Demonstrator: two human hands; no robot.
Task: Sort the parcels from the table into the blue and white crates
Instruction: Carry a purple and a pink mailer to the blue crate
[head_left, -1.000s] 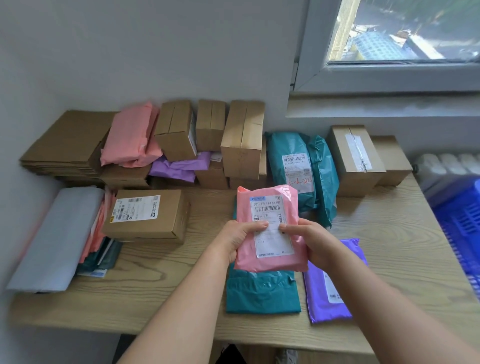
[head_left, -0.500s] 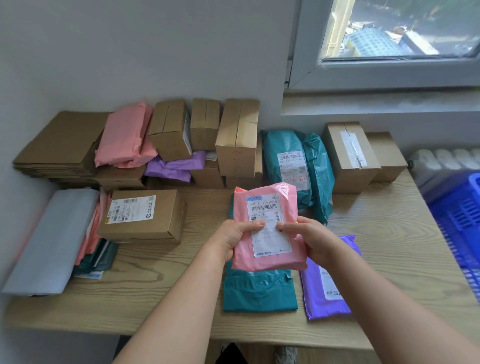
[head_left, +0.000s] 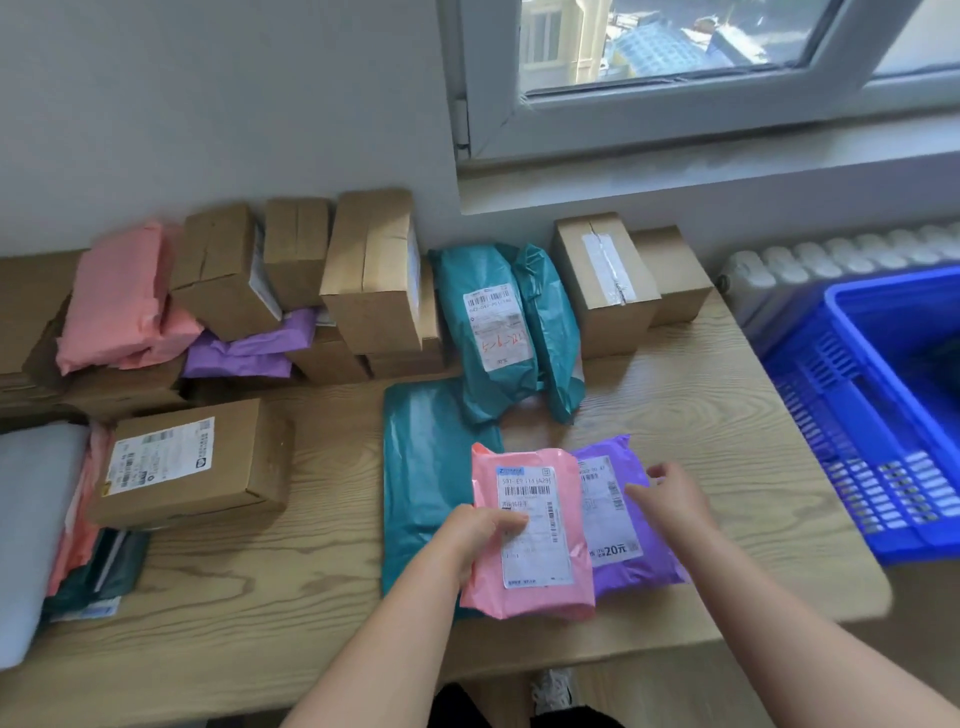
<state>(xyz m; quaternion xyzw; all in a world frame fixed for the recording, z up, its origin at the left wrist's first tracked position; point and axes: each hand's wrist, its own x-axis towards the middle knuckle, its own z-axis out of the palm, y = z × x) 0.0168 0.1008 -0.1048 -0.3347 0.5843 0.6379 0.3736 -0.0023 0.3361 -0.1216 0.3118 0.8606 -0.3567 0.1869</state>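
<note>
Presently the wooden bench (head_left: 727, 405) carries all parcels in view. It runs from the left wall to the blue crate (head_left: 852, 395), which stands just off its right end, below a white radiator (head_left: 831, 254). What lies inside the crate cannot be made out.

Rear of bench, against the wall: a row of brown boxes (head_left: 374, 270), some stacked, with pink bags (head_left: 119, 296) and a purple bag (head_left: 249, 348) wedged among them. Further right, two teal bags (head_left: 493, 332) lean together, touching a taped box (head_left: 602, 286).

Left end: a grey bag (head_left: 31, 519) at the frame edge, and beside it a labelled box (head_left: 192, 462) lying flat.

Front centre: a flat teal bag (head_left: 426, 467), and just to its right a purple parcel (head_left: 623, 566) with its label up.

The pink parcel (head_left: 530, 535) sits label up over the seam between these two, covering the teal bag's right edge and the purple parcel's left side. Whether it rests on them or is held clear cannot be told.

The left grip (head_left: 483, 540) clasps the pink parcel at its left edge, thumb on the label. The right grip (head_left: 670, 499) is released, fingers loose, over the purple parcel's right side and holding nothing; contact cannot be confirmed.

The purple parcel and the right grip lie between the pink parcel and the crate.
</note>
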